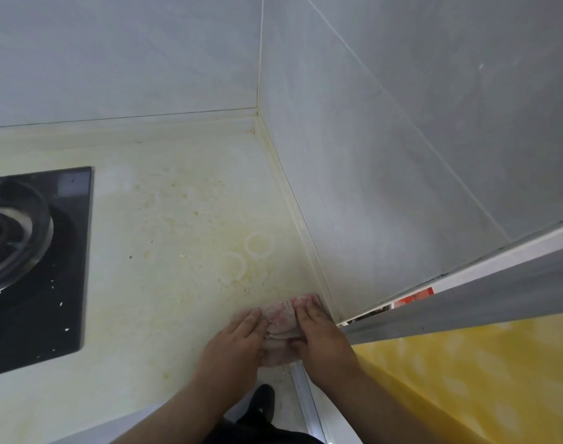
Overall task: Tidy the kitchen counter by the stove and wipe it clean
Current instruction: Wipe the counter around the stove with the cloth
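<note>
A pale cream counter runs from the stove to the grey tiled corner, marked with yellowish stains and round ring marks. A folded pink and white cloth lies flat at the counter's front right corner against the wall. My left hand presses on its left side, fingers laid over it. My right hand presses on its right side next to the wall's edge. Part of the cloth is hidden under both hands.
A black glass stove with a metal burner ring sits at the left, with white crumbs on it. Grey tiled walls close the back and right. A grey door frame and a yellow surface lie to the right.
</note>
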`<state>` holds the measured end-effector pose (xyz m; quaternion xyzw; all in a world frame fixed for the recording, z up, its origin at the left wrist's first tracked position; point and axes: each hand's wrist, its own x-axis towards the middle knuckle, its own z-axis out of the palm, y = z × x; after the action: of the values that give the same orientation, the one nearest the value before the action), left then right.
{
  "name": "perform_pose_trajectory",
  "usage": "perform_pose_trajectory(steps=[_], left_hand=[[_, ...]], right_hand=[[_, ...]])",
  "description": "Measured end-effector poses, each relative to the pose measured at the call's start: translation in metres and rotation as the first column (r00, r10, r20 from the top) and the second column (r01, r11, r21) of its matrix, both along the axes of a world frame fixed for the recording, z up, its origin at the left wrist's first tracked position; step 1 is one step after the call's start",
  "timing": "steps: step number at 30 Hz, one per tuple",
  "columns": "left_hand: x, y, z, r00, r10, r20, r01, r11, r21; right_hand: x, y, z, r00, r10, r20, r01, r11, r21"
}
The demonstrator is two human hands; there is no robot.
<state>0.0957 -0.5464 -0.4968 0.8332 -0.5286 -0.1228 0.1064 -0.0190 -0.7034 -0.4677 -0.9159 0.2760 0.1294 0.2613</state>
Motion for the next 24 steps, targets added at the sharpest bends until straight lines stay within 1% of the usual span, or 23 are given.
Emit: perform_pose_trajectory(steps=[8,12,15,18,24], left_hand=[[0.016,-0.01,0.0,0.997,0.074,-0.01,-0.074,0.997,-0.02],[0.026,-0.017,0.005,0.992,0.126,-0.022,-0.127,0.992,-0.015],[0.035,-0.022,0.01,0.984,0.167,-0.064,-0.168,0.986,0.005],[0.046,-0.029,0.013,0.977,0.172,-0.126,-0.172,0.985,0.011],[0.062,-0.037,0.016,0.966,0.2,-0.166,-0.202,0.979,0.005]], right_hand=[[0.029,-0.008,-0.001,1.0,-0.007,-0.019,0.006,1.0,-0.016],[0.044,-0.012,-0.002,1.0,-0.022,0.014,0.022,0.999,-0.039],[0.052,-0.016,-0.001,0.999,-0.015,0.04,0.016,0.999,-0.037],[0.06,-0.02,0.001,0.999,-0.005,0.051,0.006,1.0,-0.024],[0.073,-0.027,0.004,0.997,-0.017,0.077,0.016,1.0,0.003]])
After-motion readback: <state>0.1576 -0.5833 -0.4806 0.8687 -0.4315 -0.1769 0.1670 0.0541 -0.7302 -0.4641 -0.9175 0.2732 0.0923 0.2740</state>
